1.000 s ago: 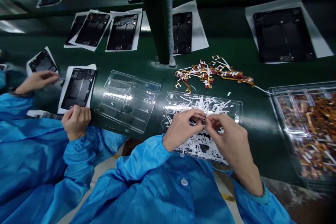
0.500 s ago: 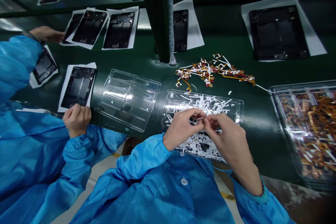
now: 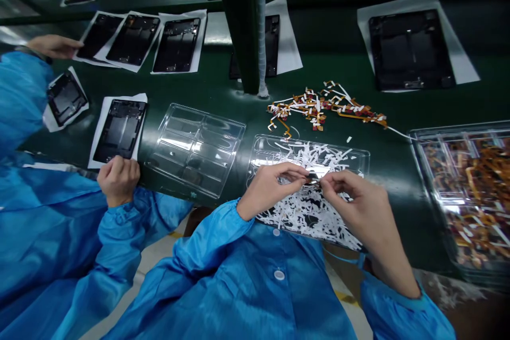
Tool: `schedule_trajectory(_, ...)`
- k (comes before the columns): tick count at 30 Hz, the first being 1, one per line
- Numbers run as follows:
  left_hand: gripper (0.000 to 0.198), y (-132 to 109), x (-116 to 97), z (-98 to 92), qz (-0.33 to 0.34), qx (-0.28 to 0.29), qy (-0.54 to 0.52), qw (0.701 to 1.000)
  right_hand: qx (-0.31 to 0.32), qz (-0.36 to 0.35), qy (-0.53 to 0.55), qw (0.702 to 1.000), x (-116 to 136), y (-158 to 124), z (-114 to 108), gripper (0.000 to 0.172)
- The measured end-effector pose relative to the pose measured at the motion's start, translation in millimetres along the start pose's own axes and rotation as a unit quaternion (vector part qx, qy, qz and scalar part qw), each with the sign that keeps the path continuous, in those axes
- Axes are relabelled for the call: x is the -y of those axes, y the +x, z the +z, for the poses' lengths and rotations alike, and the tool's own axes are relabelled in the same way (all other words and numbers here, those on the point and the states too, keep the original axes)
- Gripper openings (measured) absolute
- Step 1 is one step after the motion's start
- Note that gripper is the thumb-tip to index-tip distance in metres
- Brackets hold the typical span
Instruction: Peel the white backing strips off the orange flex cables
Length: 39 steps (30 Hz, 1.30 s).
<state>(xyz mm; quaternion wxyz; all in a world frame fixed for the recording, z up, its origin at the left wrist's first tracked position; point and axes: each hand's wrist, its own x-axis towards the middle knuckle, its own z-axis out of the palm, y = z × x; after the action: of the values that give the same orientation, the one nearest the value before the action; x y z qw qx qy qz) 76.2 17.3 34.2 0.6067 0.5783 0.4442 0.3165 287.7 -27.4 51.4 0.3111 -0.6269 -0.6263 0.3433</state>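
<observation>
My left hand [image 3: 266, 189] is closed in a pinch on a small flex cable [image 3: 312, 180], which shows only as a thin dark and pale strip. Close to its right end, my right hand [image 3: 360, 199] has thumb and forefinger pressed together; whatever is in that pinch is too small to make out. Both hands are above a clear plastic tray [image 3: 360, 156] heaped with white paper-like strips [image 3: 305, 218]. Beyond the tray lies a loose pile of orange flex cables [image 3: 314, 106] with white tabs.
At right stands a clear tray [image 3: 422, 170] full of orange flex cables. An empty-looking divided tray [image 3: 195, 143] lies left. Black device housings [image 3: 412, 53] rest on white sheets. A green post [image 3: 243, 32] rises behind. A co-worker's hands [image 3: 118, 179] are at left.
My hands have drawn slightly apart, the right one moving right, and more of the strip shows between them. The co-worker's far hand and the housings at the back have shifted left.
</observation>
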Motion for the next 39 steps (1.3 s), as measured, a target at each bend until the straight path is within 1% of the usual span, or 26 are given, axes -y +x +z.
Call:
schedule_trajectory(2,0.012,-1,0,1.6,0.002,-0.018,-0.014,1.000,0.014,0.022,0.059,0.998,-1,-3,-1,0.014)
schedule_trajectory(3,0.011,-2,0,2.5,-0.001,-0.031,-0.030,0.999,0.005,0.030,0.092,0.995,0,-5,-2,0.016)
schedule_trajectory(5,0.011,-4,-2,4.0,-0.009,-0.058,-0.074,0.996,-0.048,0.030,0.119,0.991,5,-10,-3,0.017)
schedule_trajectory(6,0.012,-5,-4,4.7,-0.012,-0.069,-0.093,0.993,-0.078,0.014,0.100,0.992,10,-13,-2,0.016)
schedule_trajectory(8,0.014,-9,-10,6.1,-0.014,-0.081,-0.117,0.990,-0.112,-0.060,-0.007,0.992,20,-20,0,0.015)
schedule_trajectory(9,0.015,-11,-14,6.8,-0.013,-0.082,-0.122,0.989,-0.113,-0.109,-0.070,0.985,25,-23,2,0.019)
schedule_trajectory(11,0.015,-15,-22,8.1,-0.004,-0.076,-0.115,0.990,-0.112,-0.194,-0.165,0.960,34,-26,7,0.030)
schedule_trajectory(12,0.014,-17,-25,8.6,0.003,-0.074,-0.107,0.991,-0.116,-0.220,-0.195,0.949,36,-27,10,0.034)
schedule_trajectory(14,0.012,-21,-30,9.1,0.018,-0.074,-0.092,0.993,-0.124,-0.244,-0.228,0.935,39,-27,13,0.035)
schedule_trajectory(17,0.009,-24,-33,9.0,0.029,-0.086,-0.072,0.993,-0.134,-0.255,-0.249,0.924,39,-27,17,0.033)
schedule_trajectory(20,0.009,-27,-34,8.9,0.034,-0.090,-0.053,0.994,-0.144,-0.249,-0.260,0.922,41,-26,20,0.030)
schedule_trajectory(22,0.009,-29,-35,8.2,0.041,-0.088,-0.035,0.995,-0.144,-0.234,-0.252,0.928,44,-25,22,0.023)
schedule_trajectory(24,0.007,-31,-38,5.6,0.060,-0.088,0.004,0.994,-0.141,-0.209,-0.227,0.941,47,-23,21,0.014)
schedule_trajectory(27,0.007,-33,-40,-2.4,0.104,-0.102,0.079,0.986,-0.143,-0.144,-0.195,0.960,43,-19,10,0.006)
schedule_trajectory(28,0.009,-34,-40,-5.7,0.114,-0.109,0.095,0.983,-0.135,-0.123,-0.198,0.963,40,-17,4,0.004)
schedule_trajectory(29,0.010,-35,-40,-8.9,0.121,-0.116,0.104,0.980,-0.120,-0.107,-0.209,0.965,36,-16,-2,0.008)
schedule_trajectory(32,0.015,-38,-41,-17.0,0.133,-0.131,0.112,0.976,-0.072,-0.099,-0.252,0.960,32,-8,-19,0.037)
schedule_trajectory(33,0.017,-40,-42,-19.3,0.136,-0.131,0.117,0.975,-0.060,-0.108,-0.245,0.962,35,-4,-23,0.041)
schedule_trajectory(34,0.020,-42,-43,-21.8,0.140,-0.130,0.123,0.974,-0.046,-0.121,-0.221,0.967,41,2,-24,0.040)
schedule_trajectory(35,0.022,-45,-44,-24.7,0.145,-0.129,0.130,0.972,-0.021,-0.136,-0.185,0.973,51,8,-24,0.035)
schedule_trajectory(37,0.027,-51,-46,-32.7,0.160,-0.132,0.143,0.968,0.062,-0.167,-0.096,0.979,75,22,-17,0.029)
schedule_trajectory(39,0.029,-57,-43,-44.1,0.166,-0.153,0.128,0.966,0.157,-0.175,-0.031,0.971,103,38,-4,0.021)
